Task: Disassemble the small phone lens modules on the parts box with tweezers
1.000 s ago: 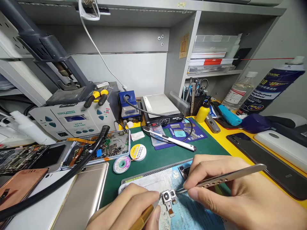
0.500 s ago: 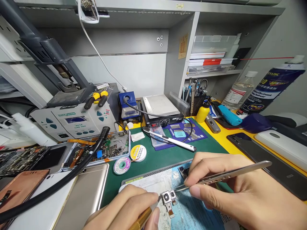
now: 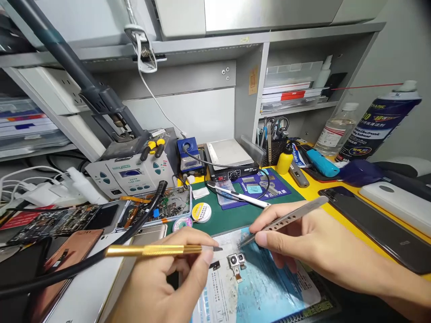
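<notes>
My left hand [image 3: 168, 278] is closed around a craft knife [image 3: 151, 250] with a gold knurled handle; its short blade points right. Metal tweezers [image 3: 289, 217] with holes along the arms are pinched in my right hand [image 3: 303, 237], tips angled down to the left. Between and just below both tool tips, a dual-lens phone camera module [image 3: 235, 261] lies lens side up, its flex connector toward me. Neither tool touches it. The module rests on a worn white-and-blue pad [image 3: 266, 287]. Left of it is a small dark part [image 3: 214, 265], partly hidden by my left hand.
A black hose [image 3: 134, 229] crosses the left side over phone parts and a tray of circuit boards [image 3: 175, 204]. Behind the pad are round tins [image 3: 201, 212], a white pen-shaped iron [image 3: 240, 196] and a hot plate [image 3: 232, 157]. A dark phone [image 3: 370, 229] lies right.
Both tools have lifted away from the camera module. The knife has swung nearly level, and the tweezers have moved up and left. The head view has tilted up and turned left.
</notes>
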The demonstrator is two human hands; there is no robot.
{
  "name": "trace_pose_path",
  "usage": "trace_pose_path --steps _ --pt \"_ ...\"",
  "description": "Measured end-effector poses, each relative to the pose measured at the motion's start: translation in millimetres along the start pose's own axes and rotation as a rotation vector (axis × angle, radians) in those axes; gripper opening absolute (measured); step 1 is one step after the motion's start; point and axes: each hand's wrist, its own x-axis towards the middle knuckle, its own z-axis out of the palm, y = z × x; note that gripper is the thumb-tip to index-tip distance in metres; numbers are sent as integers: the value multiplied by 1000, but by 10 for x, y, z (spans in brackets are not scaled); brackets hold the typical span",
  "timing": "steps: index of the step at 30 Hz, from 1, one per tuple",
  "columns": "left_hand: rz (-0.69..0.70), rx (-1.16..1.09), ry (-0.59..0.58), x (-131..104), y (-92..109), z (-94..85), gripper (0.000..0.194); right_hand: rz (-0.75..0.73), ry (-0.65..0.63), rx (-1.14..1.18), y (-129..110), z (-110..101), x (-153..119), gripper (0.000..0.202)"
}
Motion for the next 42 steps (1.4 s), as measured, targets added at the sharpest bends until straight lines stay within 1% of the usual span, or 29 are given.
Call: trace_pose_path --steps 2,4,9,11,14,19,23,26,29,34,36,39,42 --pt "-146 -71 -44 7 35 -7 23 -12 -19 35 19 7 25 28" --pt "-203 -94 -81 25 61 -8 28 -14 -39 82 45 12 51 28" --pt "-198 -56 -239 161 78 -64 36 -3 -102 186 81 8 86 31" --pt "-172 -25 -309 234 87 -99 36 4 -109 177 63 9 81 31" --pt "-100 1 -361 317 113 -122 35 25 -103 129 19 23 61 31" --pt "-34 51 -382 337 104 -95 33 44 -100 106 7 41 46 30" --pt "20 129 -350 320 49 -76 26 64 -100 88 23 38 47 29" --pt "30 185 -353 321 33 -56 28 85 -81 49 28 43 49 29" --pt "44 182 -357 315 32 -23 27 87 -71 8 41 56 49 31" --pt "67 128 -301 288 5 18 21 85 -59 -17 54 73 22 31" --pt "66 117 -320 287 -11 18 21 87 -61 -26 47 73 10 32" --pt "65 157 -361 294 -30 10 21 95 -68 -49 33 67 8 32" --pt "72 186 -370 301 -42 5 20 86 -73 -58 31 61 19 33"
